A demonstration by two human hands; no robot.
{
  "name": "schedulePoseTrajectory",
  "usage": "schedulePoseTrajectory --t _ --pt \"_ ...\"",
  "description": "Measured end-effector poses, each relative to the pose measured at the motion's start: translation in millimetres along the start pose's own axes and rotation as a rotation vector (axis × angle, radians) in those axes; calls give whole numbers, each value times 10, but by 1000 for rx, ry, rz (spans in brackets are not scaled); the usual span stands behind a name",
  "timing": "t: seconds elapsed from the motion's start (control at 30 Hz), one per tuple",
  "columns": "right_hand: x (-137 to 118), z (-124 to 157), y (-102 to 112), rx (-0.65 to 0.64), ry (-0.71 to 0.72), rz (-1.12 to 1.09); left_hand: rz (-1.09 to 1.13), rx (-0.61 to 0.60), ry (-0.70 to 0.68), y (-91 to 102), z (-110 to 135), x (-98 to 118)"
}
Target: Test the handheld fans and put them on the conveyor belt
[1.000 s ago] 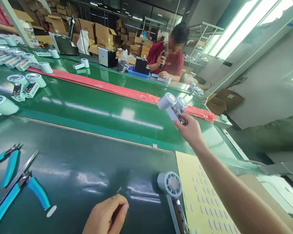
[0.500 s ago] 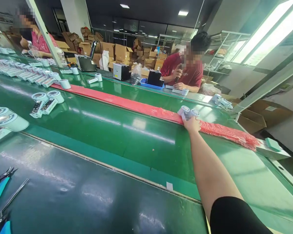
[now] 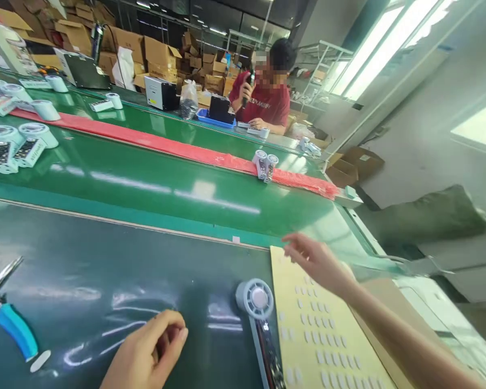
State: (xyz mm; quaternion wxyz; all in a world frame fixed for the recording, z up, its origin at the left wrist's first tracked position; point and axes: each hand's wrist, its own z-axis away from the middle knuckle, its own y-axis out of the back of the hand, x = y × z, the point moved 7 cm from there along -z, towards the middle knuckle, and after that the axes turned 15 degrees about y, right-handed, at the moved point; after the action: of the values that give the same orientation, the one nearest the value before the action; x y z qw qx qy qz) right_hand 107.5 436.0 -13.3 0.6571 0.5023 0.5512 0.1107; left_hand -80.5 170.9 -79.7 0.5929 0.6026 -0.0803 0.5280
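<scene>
Fingers of your right hand (image 3: 318, 262) are spread and hold nothing, hovering over the top edge of the pale yellow sheet of small white stickers (image 3: 328, 335) on the dark green counter (image 3: 105, 259). Your left hand (image 3: 146, 354) is loosely curled near the bottom edge; whether it holds anything you cannot tell. Between them lies the grey handheld fan with round grille (image 3: 256, 299), just beside the sheet.

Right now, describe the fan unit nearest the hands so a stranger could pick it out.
Start at the dark mat below the green belt. Beside the yellow sticker sheet lies the fan unit. It lies alone, grille up; the others sit on the belt.
</scene>
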Motion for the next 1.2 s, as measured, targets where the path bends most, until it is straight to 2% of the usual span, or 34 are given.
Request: schedulePoseTrajectory --t 0.07,0.13,0.2,0.27,0.4,0.47,0.53,0.7,0.9,1.03,1.2 --pt "-181 509 -151 -51 -78 -137 -1 -43 38 -13 -38 -24" --pt "-323 915 -330 -86 -151 -270 -7 -67 40 -63 -58 55" --pt "-446 1189 -514 -91 -183 -345 -28 -106 -10 -177 -63 248" --pt "-557 1331 -693 -63 -172 -346 -34 -156 -55 -341 -75 475" --pt "-724 1369 -962 66 -139 -85 -56 -137 -170 -612 -146 839" --pt "-780 1371 -1040 138 -160 59 -35 -148 -208 -695 -182 911" --pt "-826 1397 -1093 188 -178 104 2 -177 -216 -730 -203 921" --pt "-878 1531 -1109 258 -188 12 28 -188 -218 -697 -169 910" --pt "-922 1667 -1141 241 -222 -1 57 -208 -201 -749 44 855" --pt "-1003 1783 -1198 274 -236 -68 277 -269 -132 -798 268 755" --pt "-1086 1882 -1233 371 -191 -420 570 -405 -55 -814 465 745"
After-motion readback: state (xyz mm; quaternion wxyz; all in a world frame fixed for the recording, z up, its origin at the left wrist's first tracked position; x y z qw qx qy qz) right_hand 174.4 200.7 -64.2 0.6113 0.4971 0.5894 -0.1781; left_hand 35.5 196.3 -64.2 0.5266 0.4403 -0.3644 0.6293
